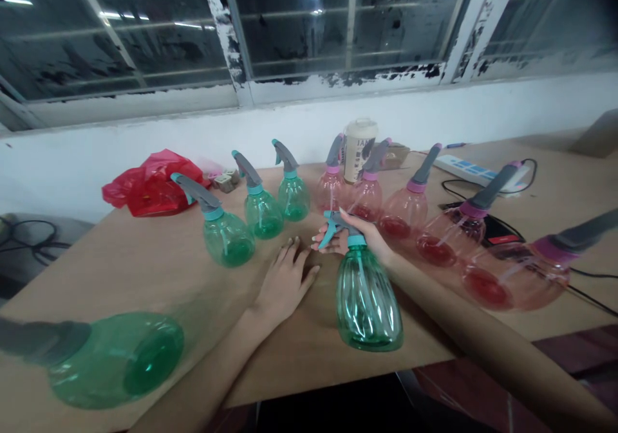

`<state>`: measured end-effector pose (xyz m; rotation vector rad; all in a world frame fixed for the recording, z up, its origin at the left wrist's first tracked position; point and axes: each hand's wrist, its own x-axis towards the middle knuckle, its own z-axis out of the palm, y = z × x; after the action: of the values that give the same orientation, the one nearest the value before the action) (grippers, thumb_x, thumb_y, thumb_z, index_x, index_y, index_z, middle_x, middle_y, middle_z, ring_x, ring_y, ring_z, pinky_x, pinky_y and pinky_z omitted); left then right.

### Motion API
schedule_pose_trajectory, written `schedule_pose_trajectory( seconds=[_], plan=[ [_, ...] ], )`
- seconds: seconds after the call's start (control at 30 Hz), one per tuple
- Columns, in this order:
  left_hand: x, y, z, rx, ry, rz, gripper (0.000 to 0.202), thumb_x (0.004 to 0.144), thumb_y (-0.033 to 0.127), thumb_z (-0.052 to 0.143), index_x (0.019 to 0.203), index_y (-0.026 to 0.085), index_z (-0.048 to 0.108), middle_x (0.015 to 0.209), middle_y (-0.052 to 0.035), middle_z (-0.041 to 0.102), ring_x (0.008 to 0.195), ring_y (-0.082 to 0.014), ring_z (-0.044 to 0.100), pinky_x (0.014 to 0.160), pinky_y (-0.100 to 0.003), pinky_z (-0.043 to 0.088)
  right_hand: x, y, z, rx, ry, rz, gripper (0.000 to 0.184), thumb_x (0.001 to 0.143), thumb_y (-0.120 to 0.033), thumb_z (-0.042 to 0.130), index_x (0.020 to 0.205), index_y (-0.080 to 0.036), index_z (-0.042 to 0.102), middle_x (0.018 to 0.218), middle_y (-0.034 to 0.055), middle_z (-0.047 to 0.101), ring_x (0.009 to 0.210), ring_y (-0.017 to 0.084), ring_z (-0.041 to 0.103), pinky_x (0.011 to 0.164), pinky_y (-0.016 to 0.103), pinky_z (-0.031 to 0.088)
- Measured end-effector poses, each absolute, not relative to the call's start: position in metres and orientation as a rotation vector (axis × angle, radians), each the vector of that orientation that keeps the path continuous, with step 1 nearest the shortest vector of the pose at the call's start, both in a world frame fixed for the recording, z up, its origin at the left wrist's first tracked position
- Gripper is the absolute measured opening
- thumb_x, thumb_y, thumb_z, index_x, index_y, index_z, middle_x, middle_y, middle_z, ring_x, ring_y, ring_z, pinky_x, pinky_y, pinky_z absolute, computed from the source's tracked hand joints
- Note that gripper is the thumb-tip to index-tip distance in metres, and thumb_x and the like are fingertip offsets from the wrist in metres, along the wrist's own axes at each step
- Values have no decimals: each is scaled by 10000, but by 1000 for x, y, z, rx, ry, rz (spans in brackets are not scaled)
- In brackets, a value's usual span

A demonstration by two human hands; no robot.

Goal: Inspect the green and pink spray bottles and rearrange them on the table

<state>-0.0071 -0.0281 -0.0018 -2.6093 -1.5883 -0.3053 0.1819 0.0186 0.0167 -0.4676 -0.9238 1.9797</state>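
My right hand (pixel 363 235) is closed around the grey spray head of a green spray bottle (pixel 369 301), whose ribbed body hangs near the front of the table with its teal trigger pointing left. Flat on the tabletop, fingers stretched out, lies my left hand (pixel 284 284); nothing is in it. Beyond it stand several green spray bottles, among them one at the left (pixel 229 240), one in the middle (pixel 264 213) and one farther back (pixel 293 195). Another green spray bottle (pixel 116 359) is at the near left.
Several pink spray bottles curve along the right, including a near one (pixel 514 275) and a farther one (pixel 404 213). Behind them are a paper cup (pixel 359 150) and a white power strip (pixel 476 170) with black cables. A red plastic bag (pixel 157 185) lies at the back left.
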Motion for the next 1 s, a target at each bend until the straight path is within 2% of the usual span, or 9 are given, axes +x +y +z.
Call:
schedule_pose_trajectory(
  seconds=[0.43,0.6,0.73,0.83,1.0],
  plan=[
    [-9,-26,-5,-2586,-1559,-361,443,933,418,364,1242,124,484,1387,-167,430,1305,-282,370,1060,-452,327,181,14,22,-452,-1008,1981,357,806,-488,551,844,-145,646,789,89,703,916,244,664,821,391,514],
    [-9,-28,-2,-2606,-1572,-353,461,938,418,353,1282,129,458,1403,-167,413,1315,-285,354,1052,-467,336,180,11,25,-448,-979,1934,296,770,-450,612,764,-155,635,673,40,667,728,202,669,707,342,534],
    [-8,-29,-2,-2597,-1596,-334,476,940,415,358,1289,109,464,1410,-178,402,1322,-291,343,1050,-470,339,180,4,31,-508,-1013,1820,264,759,-403,640,650,-165,603,585,2,610,564,144,610,577,277,509],
    [-8,-29,-3,-2597,-1587,-361,470,940,417,358,1275,110,477,1401,-170,416,1321,-287,344,1054,-470,333,181,-3,37,-527,-1110,1753,271,775,-417,620,675,-165,625,616,16,629,614,166,626,661,319,513],
    [-8,-31,0,-2606,-1586,-329,480,943,407,351,1287,93,466,1403,-175,413,1310,-280,364,1062,-449,324,185,-6,45,-522,-1220,1549,288,789,-473,587,793,-200,678,779,44,686,880,226,640,833,373,472]
  ],
)
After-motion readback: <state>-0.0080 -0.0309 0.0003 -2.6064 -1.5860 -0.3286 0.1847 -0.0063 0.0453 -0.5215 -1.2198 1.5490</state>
